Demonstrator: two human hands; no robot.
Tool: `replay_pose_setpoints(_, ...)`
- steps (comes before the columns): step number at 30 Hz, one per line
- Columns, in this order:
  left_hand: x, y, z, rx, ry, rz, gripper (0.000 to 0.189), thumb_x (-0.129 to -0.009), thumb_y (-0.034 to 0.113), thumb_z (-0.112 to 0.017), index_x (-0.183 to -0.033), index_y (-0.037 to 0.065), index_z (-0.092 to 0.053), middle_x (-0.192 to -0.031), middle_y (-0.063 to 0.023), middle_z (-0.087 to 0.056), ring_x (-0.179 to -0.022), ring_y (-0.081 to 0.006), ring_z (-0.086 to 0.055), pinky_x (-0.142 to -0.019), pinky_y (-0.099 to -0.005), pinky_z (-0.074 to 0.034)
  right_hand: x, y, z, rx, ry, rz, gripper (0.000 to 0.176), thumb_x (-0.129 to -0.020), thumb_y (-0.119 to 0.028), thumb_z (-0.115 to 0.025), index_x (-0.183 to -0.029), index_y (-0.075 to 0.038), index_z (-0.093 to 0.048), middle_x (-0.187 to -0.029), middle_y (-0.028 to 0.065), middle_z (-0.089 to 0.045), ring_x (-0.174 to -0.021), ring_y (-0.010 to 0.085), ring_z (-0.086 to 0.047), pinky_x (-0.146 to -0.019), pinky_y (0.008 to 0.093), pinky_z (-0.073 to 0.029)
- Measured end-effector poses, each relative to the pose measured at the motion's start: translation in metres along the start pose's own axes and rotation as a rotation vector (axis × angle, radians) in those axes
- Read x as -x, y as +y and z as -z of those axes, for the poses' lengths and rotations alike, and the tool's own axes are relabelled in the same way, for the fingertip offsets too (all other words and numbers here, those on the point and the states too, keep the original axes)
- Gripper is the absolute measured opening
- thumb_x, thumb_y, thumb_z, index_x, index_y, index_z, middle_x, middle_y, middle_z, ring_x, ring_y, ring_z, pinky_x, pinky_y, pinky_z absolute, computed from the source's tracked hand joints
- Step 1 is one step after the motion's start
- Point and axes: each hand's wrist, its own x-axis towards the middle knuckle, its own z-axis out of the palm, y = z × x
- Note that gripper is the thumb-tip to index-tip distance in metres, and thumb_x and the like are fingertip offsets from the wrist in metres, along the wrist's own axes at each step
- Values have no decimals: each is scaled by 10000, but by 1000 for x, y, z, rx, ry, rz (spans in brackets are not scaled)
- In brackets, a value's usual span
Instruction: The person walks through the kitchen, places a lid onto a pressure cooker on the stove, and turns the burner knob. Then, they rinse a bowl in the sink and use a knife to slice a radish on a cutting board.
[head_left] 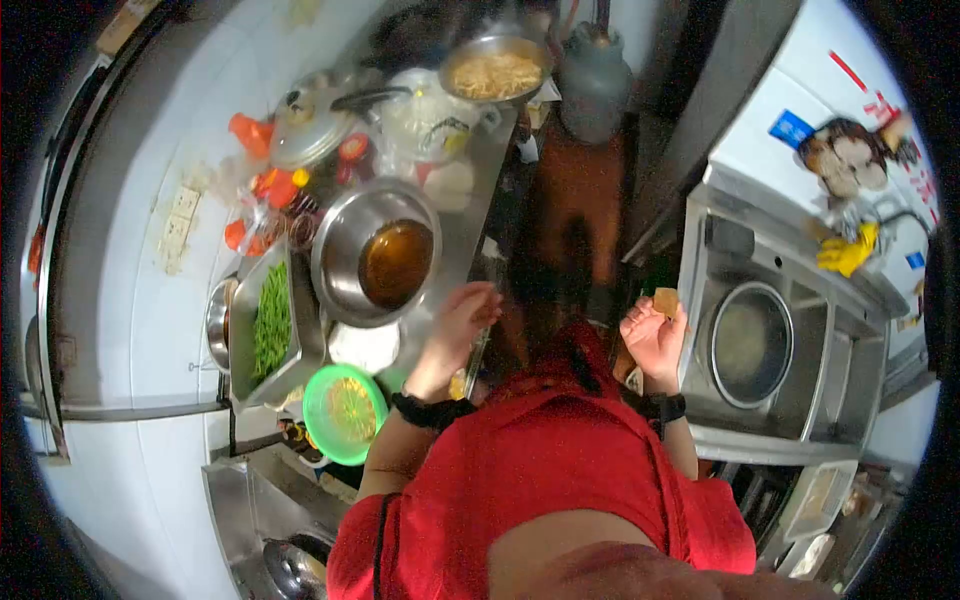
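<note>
Beside the steel sink (745, 440), one small brown piece (666, 302) was held at the fingertips of the right hand (656, 342), whose palm was turned upward. By the left hand (466, 322), nothing was seen to be gripped; its fingers were left loosely curled near the edge of the desk (458, 232), close to the big steel bowl (340, 255). From its small size and flat, squarish shape, the piece could be judged as light, and little force would be needed for it. Whether it was stiff or soft could not be told, so it was best to be taken by two opposite edges, with a gentle pinch, in case it was fragile or its faces were slippery. As for the count, only one such piece was seen. On the desk, one big steel bowl was seen with brown liquid (398, 262) in it, and beside it one steel tray (246, 375) was filled with green vegetables (271, 320). One green basin (315, 420) was placed nearby, and one pan (545, 62) of food was seen at the far end. In the sink, one round basin (789, 345) was counted. At the wall, something yellow (848, 252) was seen, perhaps gloves, but their number could not be told.
</note>
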Motion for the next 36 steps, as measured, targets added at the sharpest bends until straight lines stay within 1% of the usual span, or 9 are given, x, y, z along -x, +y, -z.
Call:
replay_pose_setpoints(5, -82, 59, 4, 189, 91, -69, 222, -874, 111, -497, -1067, 2, -504, -920, -112, -601, -795, -197, -602, -713, -290, -498, -137, -45, -26, 43, 14, -4, 347, -840, -425, -497, -870, -83, -548, -788, 31, -531, -749, 167, -500, -694, 319, -394)
replay_pose_setpoints(14, -211, 119, -32, 176, 325, -40, 206, -861, 151, -523, -1016, 21, -558, -914, -82, -599, -822, -181, -574, -737, -304, -461, -399, -150, -128, 191, -260, -72, 329, -827, -437, -514, -941, -139, -591, -823, 22, -565, -776, 177, -510, -715, 334, -389)
replay_pose_setpoints(17, -247, 110, -25, 0, 293, 46, 238, -871, 217, -515, -996, 23, -573, -884, -65, -607, -768, -157, -569, -699, -277, -465, -478, -154, -158, 224, -339, -179, 331, -808, -445, -536, -952, -152, -594, -823, 22, -570, -805, 185, -507, -731, 349, -384)
replay_pose_setpoints(22, -295, 94, -29, -6, 363, 255, 242, -864, 195, -510, -989, 4, -588, -864, -47, -616, -741, -126, -555, -689, -255, -447, -584, -133, -217, 320, -183, -217, 319, -802, -415, -540, -860, -102, -525, -802, -2, -492, -702, 140, -408, -659, 282, -318)
replay_pose_setpoints(27, -360, 75, -43, -68, 418, 123, 314, -852, 263, -532, -1037, 15, -585, -756, 10, -559, -639, -76, -476, -569, -217, -382, -688, -123, -255, 387, -148, -329, 345, -818, -420, -515, -894, -83, -528, -792, 4, -494, -675, 135, -425, -643, 277, -336)
replay_pose_setpoints(29, -370, 62, -48, -2, 359, 233, 328, -861, 262, -523, -1064, 10, -580, -741, 17, -538, -607, -84, -445, -529, -233, -367, -728, -128, -267, 469, -143, -354, 330, -833, -405, -506, -908, -85, -533, -798, 18, -514, -683, 135, -438, -645, 280, -356)
replay_pose_setpoints(31, -377, 73, -61, 139, 335, 274, 338, -871, 253, -512, -1094, 5, -563, -770, 5, -551, -633, -92, -451, -505, -246, -355, -785, -132, -280, 667, -277, -435, 289, -843, -391, -513, -1028, -172, -553, -814, 12, -572, -744, 157, -497, -685, 308, -392)
replay_pose_setpoints(34, -387, 70, -73, -68, 435, 299, 338, -878, 233, -499, -1120, 1, -543, -828, -20, -577, -724, -100, -486, -544, -252, -386, -904, -132, -299, 671, -263, -493, 287, -852, -347, -510, -1037, -130, -544, -855, 38, -568, -745, 158, -525, -676, 335, -426)
replay_pose_setpoints(36, -395, 82, -88, 11, 524, 294, 344, -871, 238, -512, -1121, 4, -544, -874, -35, -591, -819, -106, -503, -611, -265, -416, -991, -125, -307, 1684, -747, 419, 242, -862, -313, -537, -952, -95, -589, -816, 53, -601, -667, 175, -554, -609, 293, -469)
